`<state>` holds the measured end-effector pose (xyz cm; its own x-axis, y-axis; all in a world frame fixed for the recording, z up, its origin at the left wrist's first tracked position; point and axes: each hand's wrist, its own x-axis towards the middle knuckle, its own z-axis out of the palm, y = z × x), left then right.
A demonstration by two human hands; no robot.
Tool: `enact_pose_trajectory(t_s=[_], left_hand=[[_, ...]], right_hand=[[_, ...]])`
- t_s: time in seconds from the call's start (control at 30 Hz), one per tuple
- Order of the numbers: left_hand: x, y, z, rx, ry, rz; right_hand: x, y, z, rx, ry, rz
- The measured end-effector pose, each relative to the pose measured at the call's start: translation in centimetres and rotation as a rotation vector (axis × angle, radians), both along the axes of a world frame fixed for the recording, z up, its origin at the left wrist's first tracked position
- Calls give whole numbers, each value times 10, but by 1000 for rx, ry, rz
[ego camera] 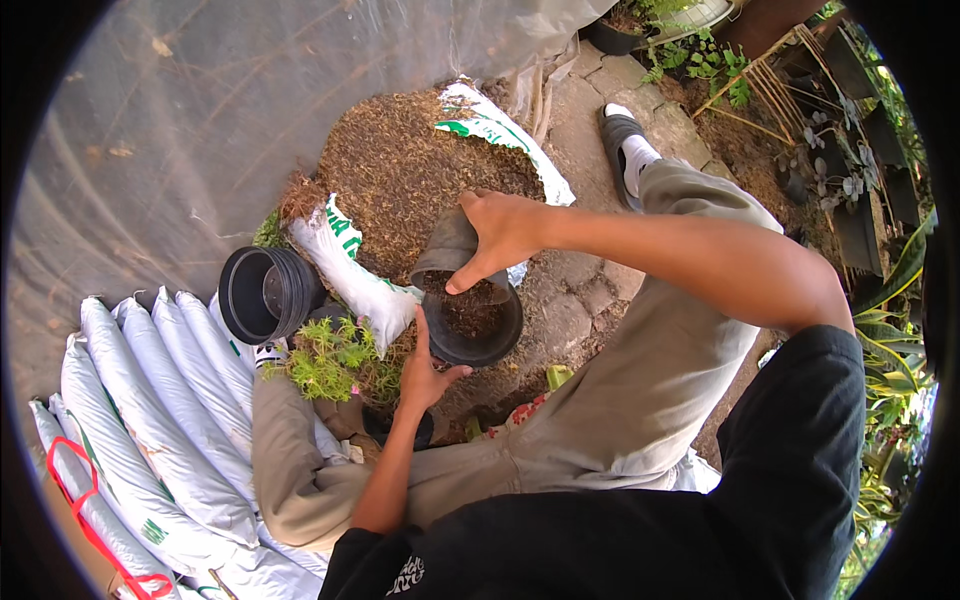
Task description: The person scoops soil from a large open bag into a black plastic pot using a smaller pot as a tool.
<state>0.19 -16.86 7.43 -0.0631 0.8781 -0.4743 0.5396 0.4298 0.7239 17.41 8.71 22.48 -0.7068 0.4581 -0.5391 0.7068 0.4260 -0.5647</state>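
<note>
My right hand point(501, 234) grips a dirt-coated plant pot point(446, 244), tipped over a black plastic pot point(477, 351). Dark soil point(469, 313) lies in the mouth of the tipped pot and inside the black one. Against the black pot's left side rests my left hand point(427, 375), thumb and forefinger spread along its wall. Just beyond both pots is a heap of brown potting mix point(405, 165) in a torn-open white plastic sack point(379, 307) with green print.
Nested black pots point(266, 292) stand at the left beside a flowering plant point(326, 356). Filled white sacks point(161, 420) are stacked at lower left, near a red strap point(82, 506). Plastic sheeting point(187, 112) hangs behind. Stone paving point(562, 315) runs right, towards a sandalled foot point(626, 154).
</note>
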Motion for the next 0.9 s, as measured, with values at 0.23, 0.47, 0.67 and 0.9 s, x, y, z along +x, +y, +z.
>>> enact_pose_trajectory(t_s=[0.23, 0.47, 0.67, 0.9], left_hand=[[0, -1, -2, 38, -15, 0], [1, 1, 2, -1, 2, 2], [1, 0, 0, 12, -18, 12], [0, 0, 0, 42, -18, 14]], right_hand=[[1, -2, -4, 104, 25, 27], [1, -2, -1, 59, -4, 42], [0, -6, -2, 89, -1, 45], [1, -7, -3, 99, -11, 56]])
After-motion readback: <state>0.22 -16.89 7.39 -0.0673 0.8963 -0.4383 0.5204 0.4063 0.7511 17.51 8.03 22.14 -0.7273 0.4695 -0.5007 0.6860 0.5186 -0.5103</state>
